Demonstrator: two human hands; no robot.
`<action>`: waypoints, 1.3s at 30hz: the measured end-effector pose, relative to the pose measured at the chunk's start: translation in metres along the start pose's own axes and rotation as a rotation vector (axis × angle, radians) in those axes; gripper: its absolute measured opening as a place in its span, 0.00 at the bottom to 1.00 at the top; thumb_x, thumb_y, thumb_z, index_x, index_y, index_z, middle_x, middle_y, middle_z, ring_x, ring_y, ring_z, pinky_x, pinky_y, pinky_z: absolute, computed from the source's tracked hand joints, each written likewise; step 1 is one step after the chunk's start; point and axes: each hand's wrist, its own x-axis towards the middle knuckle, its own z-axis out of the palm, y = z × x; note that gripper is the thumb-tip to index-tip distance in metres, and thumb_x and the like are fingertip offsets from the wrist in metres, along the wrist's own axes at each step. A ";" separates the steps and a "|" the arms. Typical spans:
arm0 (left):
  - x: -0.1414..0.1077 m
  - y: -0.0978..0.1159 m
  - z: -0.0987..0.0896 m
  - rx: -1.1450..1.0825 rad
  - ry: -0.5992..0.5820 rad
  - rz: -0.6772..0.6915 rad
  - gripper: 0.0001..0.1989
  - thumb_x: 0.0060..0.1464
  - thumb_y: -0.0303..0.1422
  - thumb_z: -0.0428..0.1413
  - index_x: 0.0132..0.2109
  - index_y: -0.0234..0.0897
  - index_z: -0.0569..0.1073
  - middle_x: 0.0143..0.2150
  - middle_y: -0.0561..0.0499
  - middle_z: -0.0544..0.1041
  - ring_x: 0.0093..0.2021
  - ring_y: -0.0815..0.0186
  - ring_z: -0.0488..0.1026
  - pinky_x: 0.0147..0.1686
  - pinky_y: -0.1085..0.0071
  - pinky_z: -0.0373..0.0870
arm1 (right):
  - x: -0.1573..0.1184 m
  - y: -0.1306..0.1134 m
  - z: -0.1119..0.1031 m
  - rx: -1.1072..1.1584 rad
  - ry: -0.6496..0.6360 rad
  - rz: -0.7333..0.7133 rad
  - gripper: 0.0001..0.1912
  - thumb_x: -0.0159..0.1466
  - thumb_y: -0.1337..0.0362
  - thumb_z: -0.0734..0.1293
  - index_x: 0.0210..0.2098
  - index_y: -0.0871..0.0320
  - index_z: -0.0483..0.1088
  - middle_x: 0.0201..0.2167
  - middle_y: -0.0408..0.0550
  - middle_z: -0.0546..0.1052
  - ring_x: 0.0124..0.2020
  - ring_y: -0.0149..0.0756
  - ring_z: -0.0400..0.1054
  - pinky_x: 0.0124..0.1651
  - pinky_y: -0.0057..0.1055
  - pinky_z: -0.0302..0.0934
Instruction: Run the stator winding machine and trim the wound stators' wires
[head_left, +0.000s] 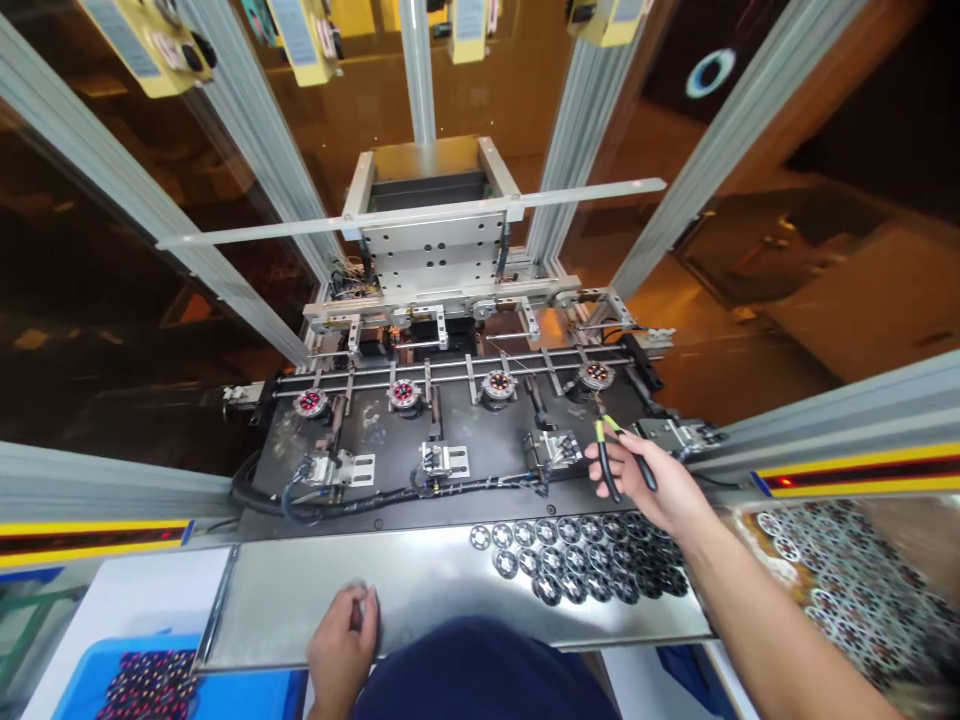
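Observation:
My right hand (637,478) is wrapped round pliers (606,460) with black and yellow-green handles. The plier tips point up toward the rightmost round part (596,375) on the machine; whether they touch it is too small to tell. Three more round parts sit in a row to its left: one with a light centre (498,386) and two with red centres, (405,396) being the nearer of these. My left hand (345,635) rests with curled fingers at the front of the metal tray (360,570); what it holds, if anything, is hidden.
Black ring-shaped parts (574,558) cover the tray's right side. More rings (847,580) lie at the far right. A blue bin (90,680) with dark and red parts stands lower left. Metal posts (255,140), yellow bars (862,475) and a black cable (390,497) surround the work area.

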 end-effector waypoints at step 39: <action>0.006 0.025 -0.016 -0.395 -0.358 -0.413 0.24 0.62 0.51 0.47 0.34 0.36 0.75 0.24 0.51 0.74 0.25 0.65 0.72 0.30 0.71 0.69 | -0.086 0.139 0.110 -1.141 -0.731 -0.084 0.31 0.62 0.52 0.67 0.63 0.53 0.64 0.39 0.47 0.77 0.36 0.36 0.71 0.40 0.33 0.67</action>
